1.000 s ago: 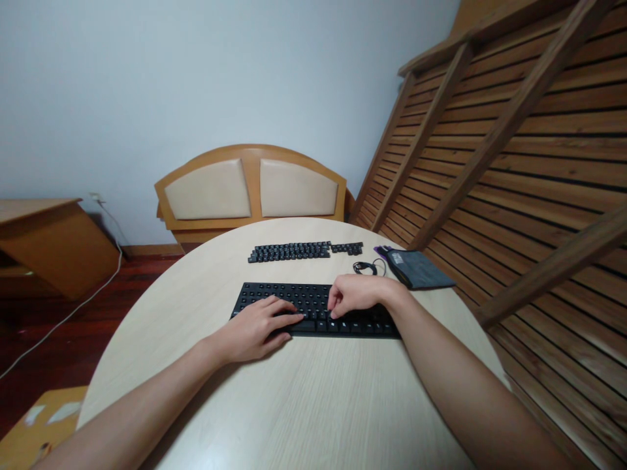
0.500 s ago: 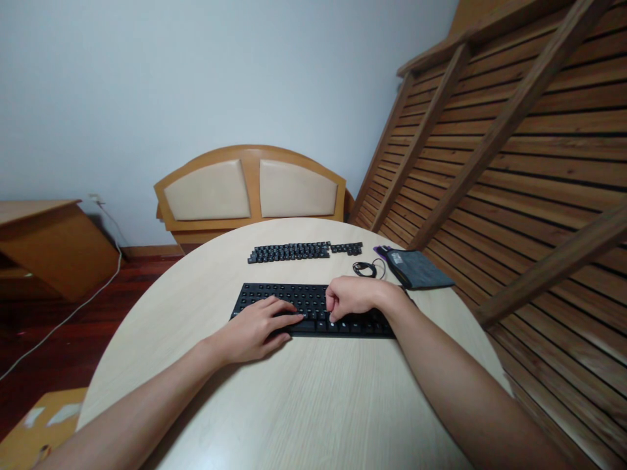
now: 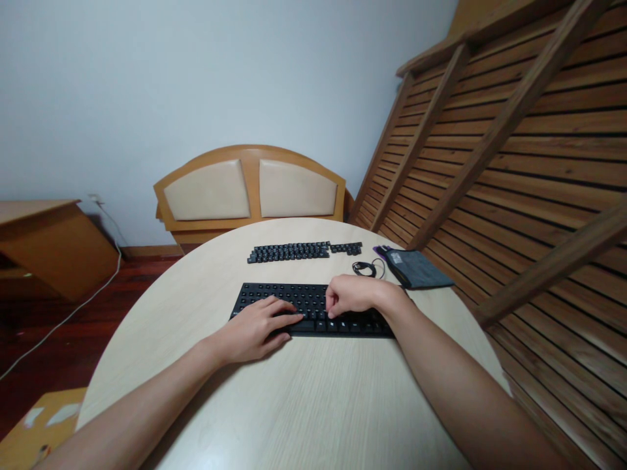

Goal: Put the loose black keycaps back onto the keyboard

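A black keyboard [image 3: 279, 292] lies on the round, light wooden table [image 3: 313, 398]. Several of its key positions show bare switches, while capped keys are visible in the lower rows. My left hand [image 3: 264, 328] rests over the keyboard's lower left part, palm down, fingers stretched out and apart. Over the middle right, my right hand [image 3: 353, 297] is curled, its fingertips bent down against the lower rows of keys. Whatever is between those fingertips is hidden. Behind the keyboard, loose black keycaps [image 3: 289, 252] stand in rows, with a smaller group of keycaps [image 3: 346, 249] on the right.
A coiled black cable [image 3: 365, 268] lies behind my right hand. Beside it is a dark grey pouch [image 3: 421, 269] with purple-handled items at its left end. A slatted wooden frame [image 3: 519, 196] leans along the right side. A padded headboard [image 3: 253, 189] stands behind the table.
My right fingertips have shifted very slightly upward over the lower keys. My left hand and the objects on the table stay put.
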Tool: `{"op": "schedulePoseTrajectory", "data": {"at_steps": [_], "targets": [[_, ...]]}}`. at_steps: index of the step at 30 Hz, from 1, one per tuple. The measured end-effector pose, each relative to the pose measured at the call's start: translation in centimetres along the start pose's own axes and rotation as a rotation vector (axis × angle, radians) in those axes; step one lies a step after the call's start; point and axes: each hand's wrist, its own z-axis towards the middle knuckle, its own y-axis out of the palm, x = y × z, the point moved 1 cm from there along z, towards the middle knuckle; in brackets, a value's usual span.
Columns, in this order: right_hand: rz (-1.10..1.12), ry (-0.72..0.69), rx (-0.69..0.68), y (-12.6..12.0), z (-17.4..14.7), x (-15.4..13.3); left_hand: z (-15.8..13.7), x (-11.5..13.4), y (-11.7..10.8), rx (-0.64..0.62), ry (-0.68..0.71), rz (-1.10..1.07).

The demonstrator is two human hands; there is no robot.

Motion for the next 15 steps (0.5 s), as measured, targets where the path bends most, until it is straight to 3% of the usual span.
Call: {"op": "schedulePoseTrajectory", "data": {"at_steps": [15], "targets": [[0.008, 0.018, -0.004, 0.24, 0.52, 0.43, -0.02, 0.03, 0.07, -0.013, -0.008, 0.021]]}}
